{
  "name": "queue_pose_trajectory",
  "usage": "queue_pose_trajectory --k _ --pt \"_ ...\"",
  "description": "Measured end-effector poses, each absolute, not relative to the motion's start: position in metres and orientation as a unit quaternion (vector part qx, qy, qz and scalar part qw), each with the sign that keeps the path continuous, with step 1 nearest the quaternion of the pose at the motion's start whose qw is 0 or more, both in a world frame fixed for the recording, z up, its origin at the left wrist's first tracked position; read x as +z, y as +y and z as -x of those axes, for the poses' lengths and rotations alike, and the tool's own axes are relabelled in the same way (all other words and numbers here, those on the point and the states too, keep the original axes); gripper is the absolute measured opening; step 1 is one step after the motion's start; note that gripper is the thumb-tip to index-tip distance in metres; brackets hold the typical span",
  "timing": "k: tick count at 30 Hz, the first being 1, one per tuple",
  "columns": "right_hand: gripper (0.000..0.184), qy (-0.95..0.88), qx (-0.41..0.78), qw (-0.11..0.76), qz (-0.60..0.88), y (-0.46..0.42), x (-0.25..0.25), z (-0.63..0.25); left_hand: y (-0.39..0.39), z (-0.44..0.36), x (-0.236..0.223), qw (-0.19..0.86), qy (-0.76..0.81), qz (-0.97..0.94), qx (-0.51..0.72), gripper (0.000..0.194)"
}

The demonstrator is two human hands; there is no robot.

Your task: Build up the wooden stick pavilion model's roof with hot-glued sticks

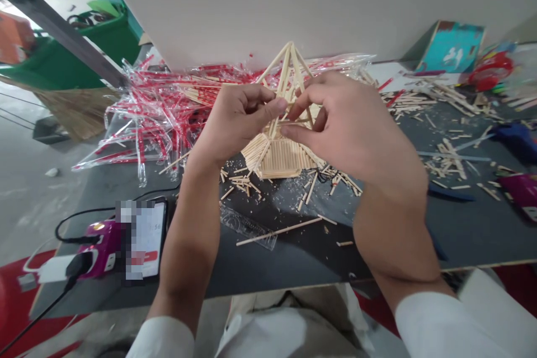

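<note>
A model house of thin wooden sticks (281,158) stands on the dark table, with a wide sloped lower part. Above it rises a pointed stick frame (288,59), its slanting sticks meeting at the top. My left hand (247,114) is closed at the left side of this frame, thumb and fingers pinched on one of its sticks. From the right, my right hand (331,114) reaches in with bent fingers. Its thumb and forefinger close around a short thin stick (298,121) low in the frame. The fingers partly hide the middle of the model.
Red-and-clear plastic wrappers (155,106) heap behind and left. Loose sticks (451,159) and offcuts litter the table. A clear ruler (247,227) lies in front under one stick. A phone (151,235) and a purple power strip (100,246) with cables sit left; a teal box (453,47) stands back right.
</note>
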State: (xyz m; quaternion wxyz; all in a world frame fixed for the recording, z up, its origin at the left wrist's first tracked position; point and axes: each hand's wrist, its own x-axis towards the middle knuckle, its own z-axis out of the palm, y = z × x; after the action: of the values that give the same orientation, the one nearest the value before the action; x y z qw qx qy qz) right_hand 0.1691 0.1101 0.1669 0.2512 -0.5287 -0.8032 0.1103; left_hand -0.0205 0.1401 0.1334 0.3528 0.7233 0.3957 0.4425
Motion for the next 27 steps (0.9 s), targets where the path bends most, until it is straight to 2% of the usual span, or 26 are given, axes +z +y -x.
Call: queue_pose_trajectory --k 11,27 --pt "0.016 -0.796 0.131 0.242 0.539 0.113 0.162 -0.162 0.144 0.024 0.127 0.364 0.383 -0.718 0.454 0.019" --pt "0.017 -0.791 0.143 0.238 0.545 0.114 0.163 -0.16 0.148 0.024 0.123 0.386 0.36 -0.713 0.462 0.019"
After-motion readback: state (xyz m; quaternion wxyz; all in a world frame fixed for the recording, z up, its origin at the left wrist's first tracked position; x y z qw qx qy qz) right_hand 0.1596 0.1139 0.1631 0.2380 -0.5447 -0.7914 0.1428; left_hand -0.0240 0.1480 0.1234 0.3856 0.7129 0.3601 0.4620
